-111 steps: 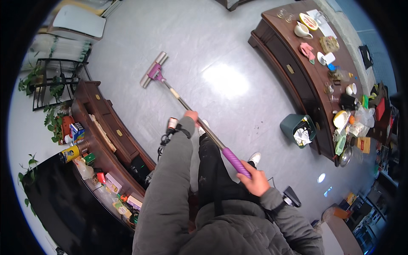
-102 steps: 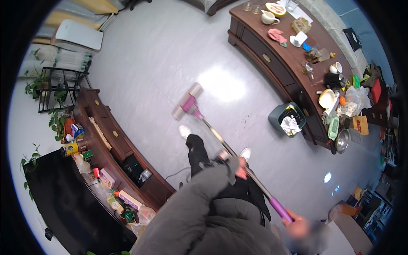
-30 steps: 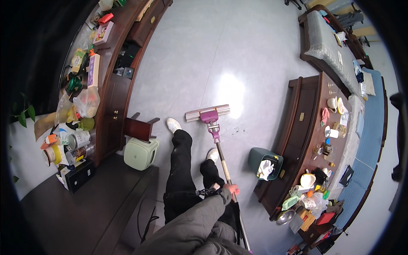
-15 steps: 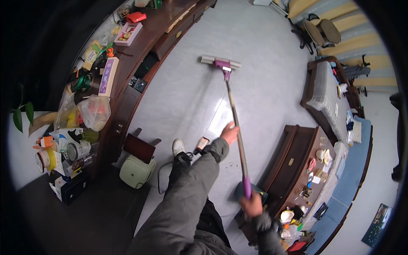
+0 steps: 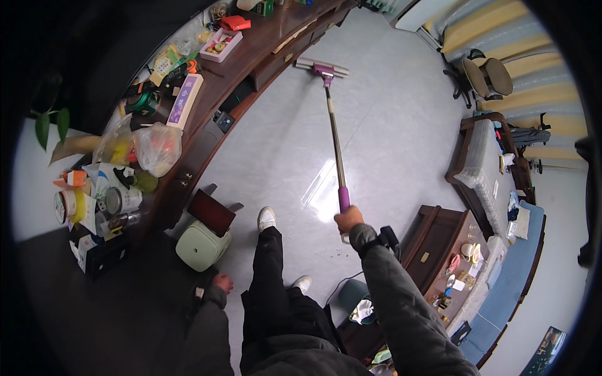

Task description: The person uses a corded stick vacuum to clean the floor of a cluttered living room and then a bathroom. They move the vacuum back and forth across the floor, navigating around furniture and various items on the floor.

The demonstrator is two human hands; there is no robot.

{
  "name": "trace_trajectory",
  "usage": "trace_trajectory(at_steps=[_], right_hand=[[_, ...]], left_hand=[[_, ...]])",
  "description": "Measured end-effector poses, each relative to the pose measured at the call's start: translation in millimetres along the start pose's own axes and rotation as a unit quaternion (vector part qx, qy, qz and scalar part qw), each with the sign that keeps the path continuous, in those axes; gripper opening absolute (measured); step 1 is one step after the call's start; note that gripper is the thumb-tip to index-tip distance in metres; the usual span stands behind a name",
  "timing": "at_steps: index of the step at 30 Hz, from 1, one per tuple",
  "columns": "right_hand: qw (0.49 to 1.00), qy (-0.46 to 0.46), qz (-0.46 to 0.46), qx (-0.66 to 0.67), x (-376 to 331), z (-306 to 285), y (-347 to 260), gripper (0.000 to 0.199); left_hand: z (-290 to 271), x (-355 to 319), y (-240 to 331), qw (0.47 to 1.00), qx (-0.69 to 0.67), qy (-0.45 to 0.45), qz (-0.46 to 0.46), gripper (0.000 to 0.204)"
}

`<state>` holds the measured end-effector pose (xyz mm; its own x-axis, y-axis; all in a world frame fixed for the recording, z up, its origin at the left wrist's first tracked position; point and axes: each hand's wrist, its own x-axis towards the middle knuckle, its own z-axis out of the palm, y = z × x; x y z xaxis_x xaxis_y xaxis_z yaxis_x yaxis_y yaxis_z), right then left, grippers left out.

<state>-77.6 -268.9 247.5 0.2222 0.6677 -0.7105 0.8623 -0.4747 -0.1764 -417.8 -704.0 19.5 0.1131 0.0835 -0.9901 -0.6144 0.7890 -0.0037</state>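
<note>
Head view: a person in a dark grey quilted jacket reaches out across a pale, glossy floor (image 5: 389, 113) with a mop (image 5: 337, 135) held in one hand. The mop's flat head (image 5: 322, 67) lies well ahead, near the far end of a long dark-wood sideboard (image 5: 207, 150), its purple mount above a pale, wide roller; whether it presses on the floor or hangs just above it cannot be told from this angle. By the look of it, a floor-mopping stroke is in hand, at or near full reach. The next move appears to call for a steady pull on the pole, with the head kept clear of the sideboard's base.

The right hand (image 5: 349, 218) is closed around the lower end of the purple handle (image 5: 343, 199), fingers wrapped and no gap showing. The left hand (image 5: 222, 283) is off the mop, low beside a pale green stool (image 5: 202, 245), its fingers loosely curled; nothing is seen in it, though blur and shade leave its exact opening uncertain. White shoes (image 5: 266, 218) stand between the stool and a dark green bin (image 5: 352, 293), which sits beside a dark-wood table (image 5: 427, 241).
</note>
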Motion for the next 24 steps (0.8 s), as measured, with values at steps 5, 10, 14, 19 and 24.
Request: trace_trajectory(at_steps=[5, 10, 14, 19, 24], right_hand=[[0.999, -0.032, -0.004, 0.008, -61, 46, 129, 0.039], [0.999, -0.011, 0.021, -0.044, -170, 104, 347, 0.037], [0.992, -0.075, 0.088, -0.043, -326, 139, 541, 0.037], [0.962, -0.160, 0.206, -0.083, -569, 169, 712, 0.038], [0.877, -0.224, 0.388, -0.175, -712, 189, 736, 0.040]], left_hand=[[6, -47, -41, 0.985, 0.133, 0.066, 0.083, 0.016], [92, -70, -50, 0.956, 0.246, 0.025, 0.156, 0.011], [181, -80, -78, 0.943, 0.259, -0.093, 0.184, 0.015], [269, -73, -165, 0.927, 0.344, -0.096, 0.111, 0.024], [307, -51, -288, 0.834, 0.539, -0.091, -0.075, 0.046]])
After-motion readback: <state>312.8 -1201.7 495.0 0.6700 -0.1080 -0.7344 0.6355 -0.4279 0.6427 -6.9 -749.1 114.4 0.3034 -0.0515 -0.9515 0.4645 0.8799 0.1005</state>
